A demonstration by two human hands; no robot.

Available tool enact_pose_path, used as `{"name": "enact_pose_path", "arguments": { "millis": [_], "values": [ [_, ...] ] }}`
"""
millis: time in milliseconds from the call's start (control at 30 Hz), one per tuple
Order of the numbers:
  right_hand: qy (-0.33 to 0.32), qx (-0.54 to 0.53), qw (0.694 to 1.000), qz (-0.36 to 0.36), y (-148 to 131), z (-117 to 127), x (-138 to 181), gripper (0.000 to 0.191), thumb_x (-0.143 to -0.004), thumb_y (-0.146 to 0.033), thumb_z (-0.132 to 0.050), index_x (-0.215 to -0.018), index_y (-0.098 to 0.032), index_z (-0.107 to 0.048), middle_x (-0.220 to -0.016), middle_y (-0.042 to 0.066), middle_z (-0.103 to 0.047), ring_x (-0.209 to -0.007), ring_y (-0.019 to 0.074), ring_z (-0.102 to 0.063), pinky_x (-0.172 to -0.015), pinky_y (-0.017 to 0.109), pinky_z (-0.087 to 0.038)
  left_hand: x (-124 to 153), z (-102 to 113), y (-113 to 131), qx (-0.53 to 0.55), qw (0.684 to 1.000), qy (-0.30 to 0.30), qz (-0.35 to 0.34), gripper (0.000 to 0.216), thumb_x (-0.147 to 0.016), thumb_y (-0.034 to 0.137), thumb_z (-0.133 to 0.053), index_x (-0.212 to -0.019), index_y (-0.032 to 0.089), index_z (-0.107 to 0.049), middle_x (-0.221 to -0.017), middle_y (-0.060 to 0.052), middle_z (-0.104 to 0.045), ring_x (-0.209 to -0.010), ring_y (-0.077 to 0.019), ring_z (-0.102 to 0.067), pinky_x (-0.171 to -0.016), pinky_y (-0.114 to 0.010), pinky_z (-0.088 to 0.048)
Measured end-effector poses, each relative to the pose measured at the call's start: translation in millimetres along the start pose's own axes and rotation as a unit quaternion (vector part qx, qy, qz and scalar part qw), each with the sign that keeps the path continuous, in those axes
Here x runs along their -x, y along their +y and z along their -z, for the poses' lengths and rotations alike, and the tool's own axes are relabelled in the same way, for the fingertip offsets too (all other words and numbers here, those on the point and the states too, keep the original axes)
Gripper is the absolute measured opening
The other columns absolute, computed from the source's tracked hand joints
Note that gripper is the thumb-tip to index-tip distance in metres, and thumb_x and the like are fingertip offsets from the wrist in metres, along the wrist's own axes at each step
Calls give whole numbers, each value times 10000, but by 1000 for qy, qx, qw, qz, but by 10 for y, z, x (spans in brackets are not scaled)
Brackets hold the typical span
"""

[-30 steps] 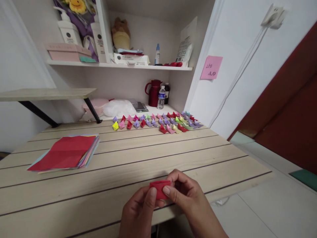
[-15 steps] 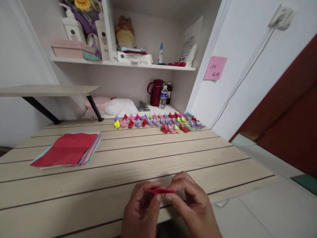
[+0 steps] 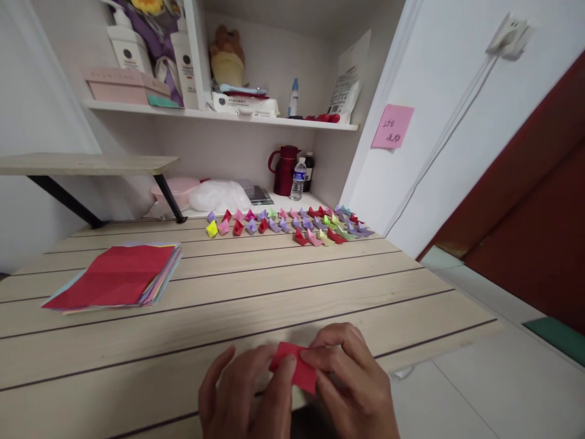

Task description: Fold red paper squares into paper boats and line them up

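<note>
Right of the paper stack (image 3: 116,277), red paper (image 3: 304,375) is pinched between closed thumb and fingers of left hand (image 3: 249,390) and right hand (image 3: 351,378).

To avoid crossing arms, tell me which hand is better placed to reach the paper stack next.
Likely the left hand: it is nearer the paper stack, while the right hand is farther across. Both touch the small red paper.

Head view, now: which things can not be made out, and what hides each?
In the head view:
Small red paper: underside hidden by its upper face, both ends partly by the left hand and right hand.
Lower sheets of the multicoloured paper stack: under the red top sheet.
Yellow rounded ornament: cut off by the top edge.
Dark bottle: partly behind the clear plastic bottle.
</note>
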State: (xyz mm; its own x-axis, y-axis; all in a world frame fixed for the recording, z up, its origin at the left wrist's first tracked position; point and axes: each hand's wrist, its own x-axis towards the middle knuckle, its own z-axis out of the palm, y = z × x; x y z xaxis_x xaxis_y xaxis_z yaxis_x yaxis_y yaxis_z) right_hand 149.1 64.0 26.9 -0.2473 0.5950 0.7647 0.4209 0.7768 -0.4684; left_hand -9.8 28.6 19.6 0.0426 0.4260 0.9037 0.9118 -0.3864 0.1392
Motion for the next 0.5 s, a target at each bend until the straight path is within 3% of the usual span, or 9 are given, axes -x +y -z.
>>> {"name": "enact_pose_path", "arguments": {
  "millis": [133,300,400,467,500],
  "values": [
    [24,-136,987,-80,60,6,-24,186,-843,-58,-640,-862,-243,-649,-857,8,-623,-756,156,-609,-647,291,-474,-13,38,-83,58,997,-11,49,354,-810,185,-712,-1147,151,-610,-1181,-118,-550,-1098,-214,-550,-945,-342,-439],
    [25,-236,968,-78,79,-11,-75,180,-851,-87,-667,-853,-267,-674,-839,-4,-667,-794,166,-607,-726,332,-489,-29,83,-142,111,992,-27,51,287,-858,175,-652,-1139,206,-602,-1183,-74,-563,-1124,-178,-556,-964,-303,-451],
    [9,-263,963,-57,84,-31,-77,146,-863,-127,-679,-837,-271,-680,-815,-3,-698,-796,176,-608,-759,365,-490,-57,96,-205,158,985,-74,-4,275,-890,204,-599,-1164,187,-588,-1083,-51,-644,-1074,-155,-594,-987,-296,-447],
    [-7,-259,965,-39,93,-40,-67,140,-872,-135,-672,-846,-272,-685,-823,0,-714,-797,179,-618,-788,389,-489,-76,107,-247,183,973,-121,-73,239,-891,183,-553,-1121,204,-614,-952,5,-700,-930,-111,-640,-1041,-283,-397],
    [-15,-252,967,-31,97,-42,-60,148,-878,-130,-661,-851,-273,-686,-826,0,-717,-796,179,-623,-802,398,-489,-83,114,-260,190,972,-112,-78,225,-896,153,-506,-1068,221,-634,-888,30,-712,-847,-94,-649,-1076,-300,-359]
  ]
}}
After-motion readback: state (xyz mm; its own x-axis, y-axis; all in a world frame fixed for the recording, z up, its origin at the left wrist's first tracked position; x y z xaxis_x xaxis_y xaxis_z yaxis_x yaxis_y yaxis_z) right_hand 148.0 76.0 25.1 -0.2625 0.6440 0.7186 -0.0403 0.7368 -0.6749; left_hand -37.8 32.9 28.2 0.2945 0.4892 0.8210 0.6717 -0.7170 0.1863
